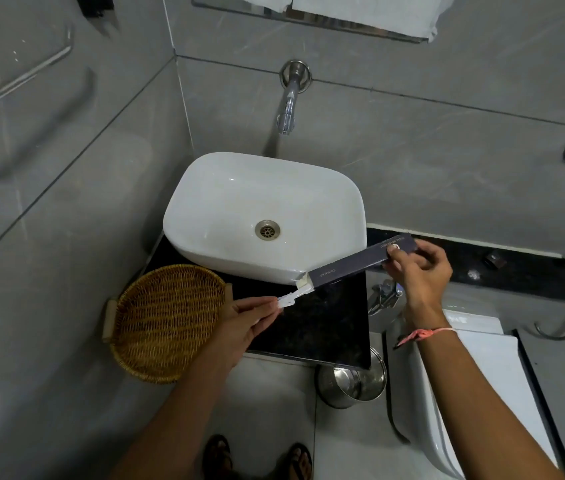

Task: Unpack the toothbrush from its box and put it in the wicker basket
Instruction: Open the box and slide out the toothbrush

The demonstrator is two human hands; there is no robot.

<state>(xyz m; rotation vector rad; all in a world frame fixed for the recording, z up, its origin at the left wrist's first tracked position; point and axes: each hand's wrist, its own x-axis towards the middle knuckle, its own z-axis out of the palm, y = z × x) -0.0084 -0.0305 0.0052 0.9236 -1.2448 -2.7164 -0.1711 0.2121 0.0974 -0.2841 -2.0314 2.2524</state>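
A long dark blue toothbrush box (360, 260) is held slanted over the black counter, its right end pinched in my right hand (419, 271). From its open left end a white wrapped toothbrush (295, 295) sticks out. My left hand (243, 323) grips the toothbrush's free end between fingers and thumb. The round wicker basket (163, 320) sits on the counter's left corner, just left of my left hand, with nothing in it.
A white basin (263, 188) stands on the black counter (326, 323) under a wall tap (288, 112). A steel bucket (353, 382) stands on the floor below the counter. A white toilet (464, 393) is at the right. Grey tiled walls close in left and behind.
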